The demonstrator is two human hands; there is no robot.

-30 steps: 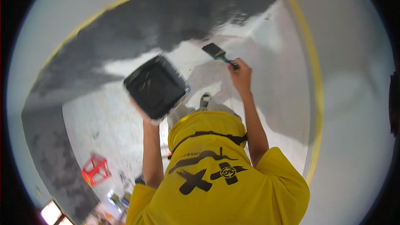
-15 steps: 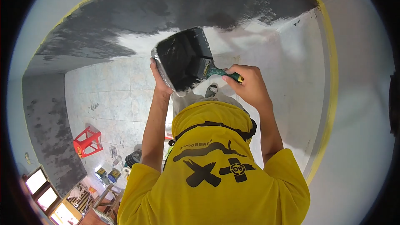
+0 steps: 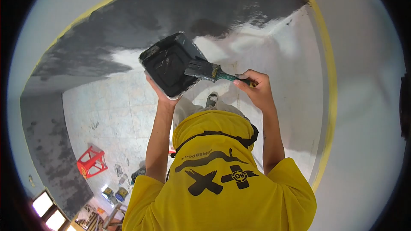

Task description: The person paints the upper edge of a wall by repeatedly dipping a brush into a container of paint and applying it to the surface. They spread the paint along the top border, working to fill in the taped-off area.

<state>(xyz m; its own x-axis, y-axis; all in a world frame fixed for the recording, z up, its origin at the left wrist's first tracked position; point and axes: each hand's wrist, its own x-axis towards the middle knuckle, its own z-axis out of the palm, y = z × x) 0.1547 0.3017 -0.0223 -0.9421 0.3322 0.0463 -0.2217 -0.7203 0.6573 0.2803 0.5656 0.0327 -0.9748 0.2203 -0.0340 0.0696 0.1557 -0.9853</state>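
My left hand (image 3: pixel 160 89) grips a square paint tray (image 3: pixel 165 66) from below and the side, its inside coated in dark grey paint. In my right hand (image 3: pixel 256 86) is a wide paintbrush (image 3: pixel 218 74) with a green handle, held between thumb and fingers. The brush's dark, paint-laden bristles overlap the tray's right rim in this view. Beyond the tray rises a wall (image 3: pixel 180 6) partly covered in dark grey paint, with a white unpainted patch low down.
Yellow masking tape (image 3: pixel 329 81) borders the painted wall. A red plastic stool (image 3: pixel 92 162) stands on the tiled floor (image 3: pixel 105 107) at the left, with paint cans (image 3: pixel 121 194) behind it. Another wall (image 3: pixel 47 141) at the left is patchy grey.
The brush has come up from inside the tray, so its bristles now show at the rim. The tray has shifted left and levelled out, its opening facing up more.
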